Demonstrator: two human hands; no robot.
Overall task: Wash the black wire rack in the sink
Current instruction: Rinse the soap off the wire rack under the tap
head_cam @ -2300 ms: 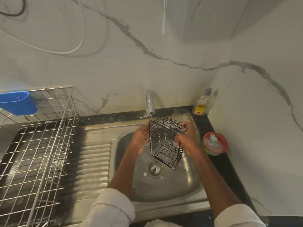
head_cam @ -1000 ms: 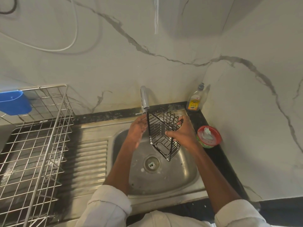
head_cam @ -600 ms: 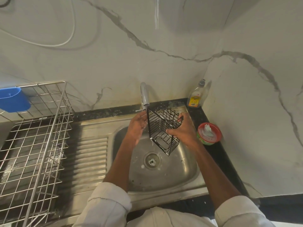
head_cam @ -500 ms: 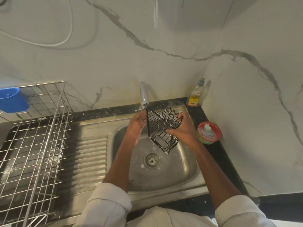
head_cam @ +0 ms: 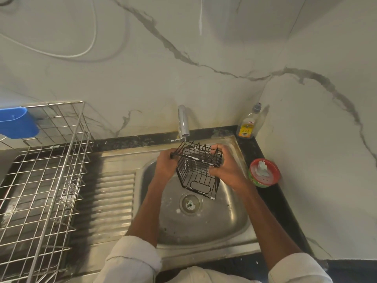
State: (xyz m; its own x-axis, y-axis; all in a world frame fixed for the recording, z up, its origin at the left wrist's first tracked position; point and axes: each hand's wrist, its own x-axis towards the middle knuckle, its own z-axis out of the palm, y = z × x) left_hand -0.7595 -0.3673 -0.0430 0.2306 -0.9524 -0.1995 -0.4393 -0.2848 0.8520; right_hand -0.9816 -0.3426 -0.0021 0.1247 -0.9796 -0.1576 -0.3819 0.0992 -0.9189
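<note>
The black wire rack (head_cam: 196,176) is a small box-shaped basket held tilted above the steel sink (head_cam: 230,221), right under the tap (head_cam: 183,123). White foam streaks lie on its upper wires. My left hand (head_cam: 165,165) grips its left top rim. My right hand (head_cam: 223,166) grips its right side. The rack's lower end hangs just over the drain (head_cam: 189,203), not touching the basin.
A large steel wire dish rack (head_cam: 40,180) with a blue plastic cup (head_cam: 17,123) stands left of the ribbed drainboard (head_cam: 114,201). A dish-soap bottle (head_cam: 247,123) and a red-rimmed soap tub (head_cam: 264,172) sit on the dark counter at right.
The rack has been turned from an upright, edge-on pose to a more open tilt. My left hand has closed on its rim.
</note>
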